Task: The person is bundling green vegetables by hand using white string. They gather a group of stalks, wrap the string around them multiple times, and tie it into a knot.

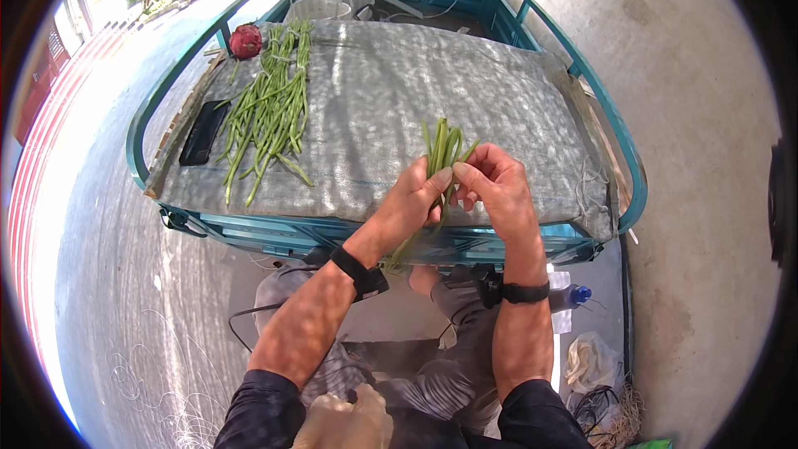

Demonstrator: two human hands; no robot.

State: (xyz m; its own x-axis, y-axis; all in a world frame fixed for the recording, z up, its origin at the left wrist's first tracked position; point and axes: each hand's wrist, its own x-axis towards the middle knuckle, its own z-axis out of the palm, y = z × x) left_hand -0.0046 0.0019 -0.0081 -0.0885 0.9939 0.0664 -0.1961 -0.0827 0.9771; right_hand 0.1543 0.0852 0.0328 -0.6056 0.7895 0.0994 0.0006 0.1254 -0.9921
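A small bunch of long green beans (pixel 442 143) is gripped in my left hand (pixel 412 193) above the near edge of the cloth-covered cart bed. Its ends stick up past my fingers, and the lower part hangs down over the edge. My right hand (pixel 499 187) is closed in a pinch against the right side of the bunch, its thumb close to my left thumb. What lies between its fingertips is too small to make out. To the left on the cloth rest several tied bundles of long beans (pixel 270 104), their tied ends away from me.
A grey cloth (pixel 366 116) covers the teal cart's bed, with teal rails (pixel 594 87) along both sides. On its left lie a black phone (pixel 202 133) and a red dragon fruit (pixel 245 41). A blue-capped bottle (pixel 573 295) and plastic bag (pixel 592 362) are at lower right.
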